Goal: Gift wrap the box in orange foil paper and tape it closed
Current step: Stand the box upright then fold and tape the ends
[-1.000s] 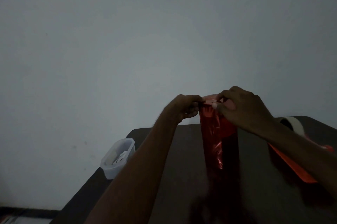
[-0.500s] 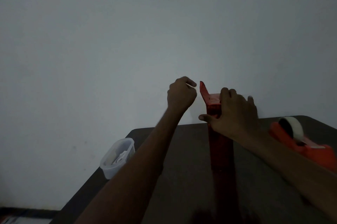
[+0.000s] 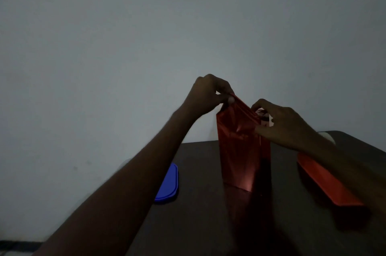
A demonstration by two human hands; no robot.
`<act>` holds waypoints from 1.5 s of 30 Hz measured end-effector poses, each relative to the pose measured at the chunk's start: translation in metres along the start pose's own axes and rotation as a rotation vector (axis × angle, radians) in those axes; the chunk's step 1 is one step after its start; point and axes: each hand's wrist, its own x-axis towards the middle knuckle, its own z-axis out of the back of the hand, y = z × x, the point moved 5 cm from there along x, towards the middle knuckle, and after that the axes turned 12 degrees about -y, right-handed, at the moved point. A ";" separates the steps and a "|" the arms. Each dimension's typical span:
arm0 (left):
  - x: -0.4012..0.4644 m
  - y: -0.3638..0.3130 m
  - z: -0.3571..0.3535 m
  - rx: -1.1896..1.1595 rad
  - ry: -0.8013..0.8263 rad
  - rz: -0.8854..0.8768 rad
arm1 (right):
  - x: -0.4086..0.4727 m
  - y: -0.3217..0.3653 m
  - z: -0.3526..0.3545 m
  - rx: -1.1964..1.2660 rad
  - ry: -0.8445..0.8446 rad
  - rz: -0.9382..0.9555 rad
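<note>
**Folding the top end of the foil**

The box (image 3: 240,151) stands upright near the middle of the dark counter (image 3: 208,224), already sheathed in orange foil (image 3: 234,122) on the sides that face the camera; standing it on end likely serves to bring the open top of the wrap within reach of both hands; the foil rises past the box top into a loose peak on the left.

The left hand (image 3: 208,95) pinches that peak between thumb and fingertips, lifting it taut, probably so the flap creases cleanly; the right hand (image 3: 286,124) is curled against the upper right corner, its fingers over the foil there and apparently pressing the opposite flap inward while steadying the box; whether it truly grips the foil or only presses it, I cannot tell in this dim light.

To the right, behind the right forearm, lies an orange tape dispenser (image 3: 328,182), kept close, presumably for sealing the fold; a blue lid (image 3: 169,184) rests flat near the counter's left edge, well apart from the work.

No brand, label or writing is legible anywhere; the light is too low.
</note>
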 end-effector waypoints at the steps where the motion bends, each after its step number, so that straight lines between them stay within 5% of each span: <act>1: 0.001 -0.002 0.001 -0.036 0.014 0.032 | 0.001 -0.003 0.003 0.048 0.008 -0.009; 14: 0.005 0.003 -0.021 -0.291 0.129 0.282 | 0.015 -0.017 0.008 0.375 0.165 -0.050; 32: -0.016 0.025 -0.054 -0.296 0.071 0.460 | 0.013 -0.027 -0.006 0.484 -0.229 -0.291; 45: -0.026 0.039 -0.065 -0.585 0.182 0.749 | 0.006 -0.022 -0.010 0.465 -0.249 -0.246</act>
